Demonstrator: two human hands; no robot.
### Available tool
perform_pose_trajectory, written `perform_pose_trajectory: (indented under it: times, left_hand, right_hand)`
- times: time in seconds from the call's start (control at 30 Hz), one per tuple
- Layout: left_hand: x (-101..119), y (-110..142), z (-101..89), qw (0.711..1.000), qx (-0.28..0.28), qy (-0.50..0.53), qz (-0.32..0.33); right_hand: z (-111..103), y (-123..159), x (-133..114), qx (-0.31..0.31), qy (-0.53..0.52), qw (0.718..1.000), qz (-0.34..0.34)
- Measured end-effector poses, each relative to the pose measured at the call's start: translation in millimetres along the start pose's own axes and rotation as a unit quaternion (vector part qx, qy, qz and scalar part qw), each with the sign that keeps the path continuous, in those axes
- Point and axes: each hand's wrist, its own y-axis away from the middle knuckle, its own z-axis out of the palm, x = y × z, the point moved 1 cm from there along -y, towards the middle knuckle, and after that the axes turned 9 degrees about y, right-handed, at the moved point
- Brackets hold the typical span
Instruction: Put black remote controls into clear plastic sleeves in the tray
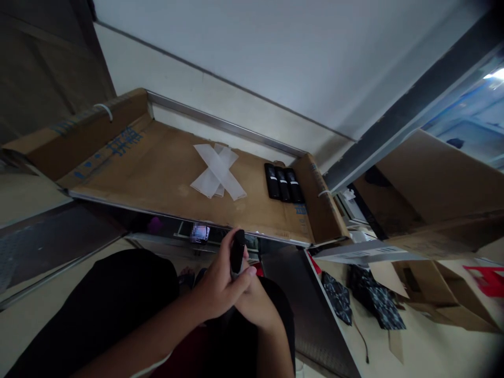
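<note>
My left hand (218,289) is closed around a slim black device like a remote control (237,251), which stands upright over my lap. At its lower end shows a pale band, too small to make out. My right hand (252,302) is pressed against the left one and closes on the lower part of the same device; its fingers are partly hidden. Beyond my hands, translucent plastic sleeves (219,170) lie crossed on a cardboard-lined shelf (161,181). Several similar-looking slim black devices (283,182) with white labels lie side by side at its right end.
Raised cardboard flaps (88,126) bound the shelf's left and right ends. Below its front edge is a lit phone screen (200,233). To the right stand open cardboard boxes (444,294), patterned dark bags (374,296) and a red crate (486,279). A pale wall panel (252,63) rises behind.
</note>
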Motion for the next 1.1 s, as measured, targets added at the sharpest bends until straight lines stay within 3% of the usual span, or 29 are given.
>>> perform_pose_trajectory:
  times: [0.13,0.3,0.47,0.67,0.8,0.97,1.1]
  left_hand:
    - [1,-6,-7.6,0.996,-0.018,-0.008,0.082]
    - [12,-13,-11.7,0.985,-0.049,-0.058,0.155]
    - [16,-12,-9.5,0.982,-0.075,-0.082,0.151]
    - [12,-10,-10.4,0.980,-0.069,-0.109,0.154]
    - [18,-9,-13.2,0.991,0.013,-0.109,0.078]
    - [30,-13,-15.9,0.993,-0.030,-0.116,0.002]
    - [34,-16,-17.7,0.996,-0.038,-0.043,-0.072]
  right_hand:
    - [1,-4,-9,0.015,0.016,1.000,-0.007]
    - [3,-5,-4,0.050,0.082,0.995,-0.009]
    - [1,-6,-6,0.103,0.145,0.984,-0.001]
    - [6,-11,-6,0.161,0.127,0.979,-0.012]
    - [9,-12,0,0.232,0.131,0.964,-0.003]
    - [5,-11,0,0.265,0.180,0.947,-0.022]
    - [5,-11,-1,0.268,0.190,0.944,-0.016]
